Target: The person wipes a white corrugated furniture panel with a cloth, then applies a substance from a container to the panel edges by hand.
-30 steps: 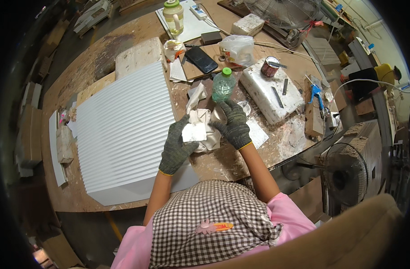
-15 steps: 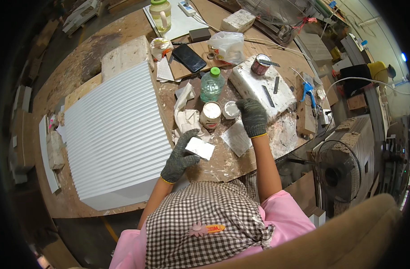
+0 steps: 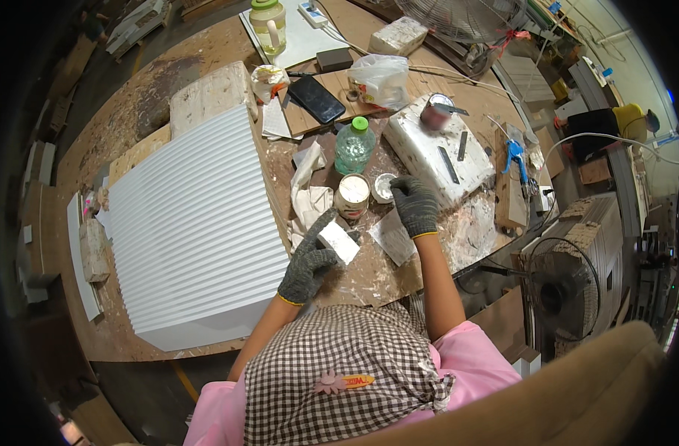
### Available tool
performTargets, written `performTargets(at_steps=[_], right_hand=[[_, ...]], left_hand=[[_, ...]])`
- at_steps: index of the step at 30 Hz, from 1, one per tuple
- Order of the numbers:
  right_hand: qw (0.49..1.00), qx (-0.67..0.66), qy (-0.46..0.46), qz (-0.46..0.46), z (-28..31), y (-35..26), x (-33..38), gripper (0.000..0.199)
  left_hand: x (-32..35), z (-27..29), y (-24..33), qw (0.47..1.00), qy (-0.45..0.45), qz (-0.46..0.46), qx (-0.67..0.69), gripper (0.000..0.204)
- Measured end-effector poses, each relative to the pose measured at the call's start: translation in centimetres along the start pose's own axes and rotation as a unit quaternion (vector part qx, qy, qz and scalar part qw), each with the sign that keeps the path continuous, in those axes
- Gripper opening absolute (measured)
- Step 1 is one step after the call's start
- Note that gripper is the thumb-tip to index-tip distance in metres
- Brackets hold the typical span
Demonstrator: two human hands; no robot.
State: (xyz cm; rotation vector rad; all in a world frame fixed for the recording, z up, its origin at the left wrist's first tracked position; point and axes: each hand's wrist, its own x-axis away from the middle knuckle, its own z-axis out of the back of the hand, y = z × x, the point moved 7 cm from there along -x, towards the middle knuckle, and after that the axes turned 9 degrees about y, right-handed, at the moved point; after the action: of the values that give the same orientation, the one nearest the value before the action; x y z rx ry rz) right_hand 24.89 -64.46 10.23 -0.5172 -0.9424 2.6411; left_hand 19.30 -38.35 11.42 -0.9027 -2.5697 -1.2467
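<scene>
Both my hands wear dark grey knit gloves. My left hand (image 3: 307, 262) holds a small flat white piece (image 3: 339, 241) over the stained wooden board. My right hand (image 3: 415, 202) reaches forward, its fingers at a small round lid or dish (image 3: 382, 187) beside an open round tin of pale paste (image 3: 352, 195). A clear plastic bottle with a green cap (image 3: 354, 144) stands just behind the tin. Crumpled white rags (image 3: 307, 193) lie to the left of the tin.
A large white corrugated panel (image 3: 195, 230) lies at the left on the round wooden table (image 3: 146, 97). A white block with tools (image 3: 436, 152), a black phone (image 3: 317, 99), a plastic bag (image 3: 382, 78), a jar (image 3: 269, 22) and a standing fan (image 3: 570, 290) surround the work spot.
My hands have parted: the right one let go of the white piece and moved forward to the small lid, while the left one lowered with the piece. The view shifted slightly.
</scene>
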Motion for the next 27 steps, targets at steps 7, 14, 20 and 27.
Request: performTargets(at_steps=[7,14,20,27], right_hand=[[0.987,-0.102,-0.061,-0.112,-0.5,1.6,0.1,0.017],[0.997,-0.045,-0.033,-0.059,1.3,-0.3,-0.2,0.018],[0.974,0.119,-0.031,0.191,-0.5,-2.4,0.9,0.014],[0.987,0.031,-0.028,0.157,-0.5,-0.6,1.3,0.013]], left_hand=[[-0.8,-0.9,-0.9,0.998,0.015,0.015,0.052,0.069],[-1.8,-0.8,-2.9,0.989,-0.025,0.049,0.137,0.057],[-4.2,-2.2,-6.1,0.987,-0.042,0.054,0.147,0.046],[-7.2,-3.1,-7.7,0.941,0.033,0.127,0.313,0.036]])
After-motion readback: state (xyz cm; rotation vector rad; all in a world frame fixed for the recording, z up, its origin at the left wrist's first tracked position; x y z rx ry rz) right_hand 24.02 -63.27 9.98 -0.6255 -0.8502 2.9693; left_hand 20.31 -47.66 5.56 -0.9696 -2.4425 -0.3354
